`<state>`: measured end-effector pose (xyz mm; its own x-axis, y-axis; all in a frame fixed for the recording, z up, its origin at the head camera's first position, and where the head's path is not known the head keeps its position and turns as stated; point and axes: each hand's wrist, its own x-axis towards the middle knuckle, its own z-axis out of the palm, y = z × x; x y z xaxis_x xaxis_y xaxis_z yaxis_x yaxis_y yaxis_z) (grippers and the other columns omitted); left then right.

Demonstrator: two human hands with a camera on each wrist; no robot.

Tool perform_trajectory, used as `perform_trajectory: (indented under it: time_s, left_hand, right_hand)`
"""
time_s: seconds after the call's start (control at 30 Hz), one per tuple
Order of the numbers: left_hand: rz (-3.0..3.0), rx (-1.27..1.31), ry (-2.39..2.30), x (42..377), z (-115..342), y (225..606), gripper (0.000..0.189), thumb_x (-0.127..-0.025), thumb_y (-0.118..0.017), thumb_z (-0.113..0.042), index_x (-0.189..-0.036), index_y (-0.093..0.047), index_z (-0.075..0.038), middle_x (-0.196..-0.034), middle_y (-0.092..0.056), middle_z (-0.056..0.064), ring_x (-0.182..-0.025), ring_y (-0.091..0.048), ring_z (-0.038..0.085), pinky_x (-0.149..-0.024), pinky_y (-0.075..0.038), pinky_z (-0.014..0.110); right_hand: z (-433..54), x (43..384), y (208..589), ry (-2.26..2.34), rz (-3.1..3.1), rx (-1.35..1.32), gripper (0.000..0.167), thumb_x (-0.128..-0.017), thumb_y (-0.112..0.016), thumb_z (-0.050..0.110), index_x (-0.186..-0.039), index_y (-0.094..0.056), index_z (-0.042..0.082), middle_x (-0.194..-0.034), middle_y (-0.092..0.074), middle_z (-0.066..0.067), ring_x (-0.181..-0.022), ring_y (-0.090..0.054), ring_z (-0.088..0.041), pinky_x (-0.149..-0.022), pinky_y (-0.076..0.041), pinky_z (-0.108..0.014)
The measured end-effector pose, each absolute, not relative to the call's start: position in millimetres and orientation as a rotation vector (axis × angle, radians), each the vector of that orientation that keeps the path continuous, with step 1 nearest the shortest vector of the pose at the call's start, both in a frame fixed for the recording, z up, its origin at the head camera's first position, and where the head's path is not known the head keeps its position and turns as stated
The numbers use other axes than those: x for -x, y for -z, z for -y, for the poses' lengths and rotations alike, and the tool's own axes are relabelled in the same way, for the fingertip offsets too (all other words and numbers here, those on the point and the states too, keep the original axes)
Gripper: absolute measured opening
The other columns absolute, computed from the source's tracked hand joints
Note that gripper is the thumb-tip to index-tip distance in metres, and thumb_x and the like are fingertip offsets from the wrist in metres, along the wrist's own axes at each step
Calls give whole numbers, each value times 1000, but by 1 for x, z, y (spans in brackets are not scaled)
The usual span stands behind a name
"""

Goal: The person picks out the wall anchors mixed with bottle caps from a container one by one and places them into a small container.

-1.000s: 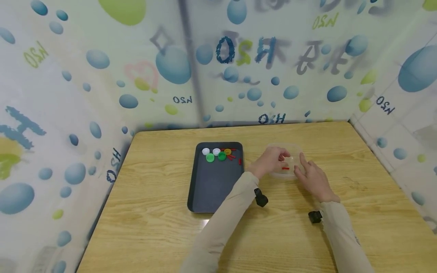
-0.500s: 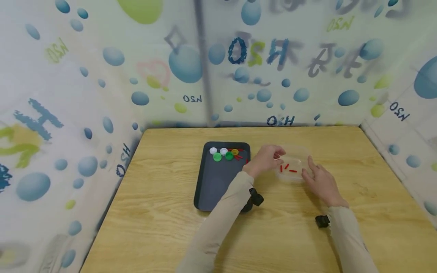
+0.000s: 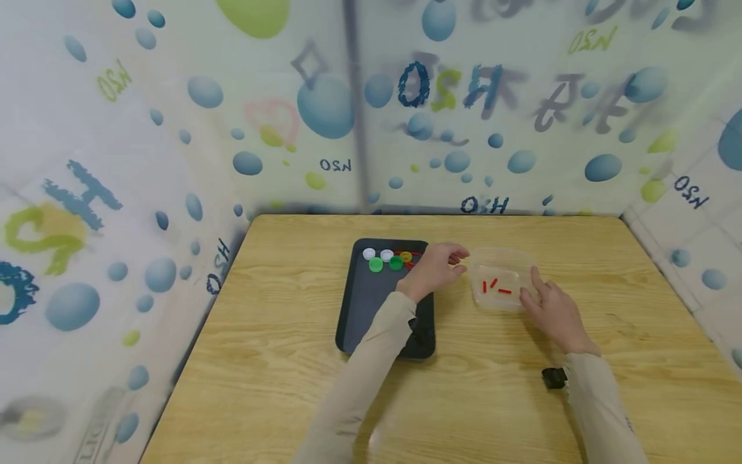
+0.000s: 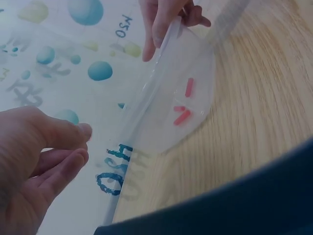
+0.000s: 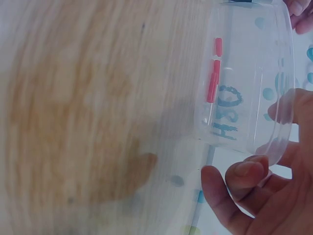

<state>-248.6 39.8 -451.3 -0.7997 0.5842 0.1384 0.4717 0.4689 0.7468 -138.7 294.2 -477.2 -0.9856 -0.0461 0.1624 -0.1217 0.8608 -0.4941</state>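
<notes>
My right hand [image 3: 559, 316] grips the right rim of a clear plastic container [image 3: 503, 270], which stands on the table. In the right wrist view its fingers lie on both sides of the container's rim [image 5: 281, 142]. Inside, on the bottom, lie 3 short red sticks [image 3: 505, 291]. My left hand [image 3: 431, 269] hovers over the right edge of the dark tray [image 3: 371, 309], left of the container. Its thumb and fingers are loosely bent, and the left wrist view shows nothing between the fingertips [image 4: 84, 131].
At the tray's far end sit two white caps [image 3: 369, 254], a light green cap [image 3: 375, 265], a dark green cap [image 3: 396, 263] and a yellow cap [image 3: 406, 257]. Red pieces [image 3: 409, 265] beside them are partly hidden by my left hand. A patterned wall [image 3: 440, 174] borders the table.
My left hand has moved left, away from the container to above the tray's edge. All 3 red sticks in the container are now uncovered. My right hand has stayed at the rim.
</notes>
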Motion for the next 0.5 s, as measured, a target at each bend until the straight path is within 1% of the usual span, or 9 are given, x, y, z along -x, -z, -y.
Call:
perform_trajectory:
  time_s: [0.13,0.33,0.5]
  left_hand:
    - [-2597,-914,-1301,249,-29,449,31,-97,-69,-11,-127,-68,-2,-125,-70,14,-105,-68,19,-93,-56,23]
    - [-2601,-884,-1326,251,-12,451,31,-97,-68,-9,-127,-67,-2,-127,-69,16,-106,-68,21,-93,-58,28]
    - [-2640,-858,-1298,254,0,454,31,-97,-68,-10,-127,-68,-6,-126,-70,14,-106,-69,19,-90,-57,23]
  right_hand:
    - [-295,139,478,-776,2878,-142,63,-106,-48,27,-152,-30,-13,-75,-52,-14,-58,-40,-18,-47,-32,-30]
    - [-297,141,480,-769,2882,-140,64,-107,-47,28,-152,-30,-14,-76,-53,-16,-59,-41,-18,-49,-32,-31]
    - [-296,141,481,-768,2865,-151,63,-106,-48,27,-151,-31,-14,-74,-52,-14,-59,-40,-17,-48,-31,-30]
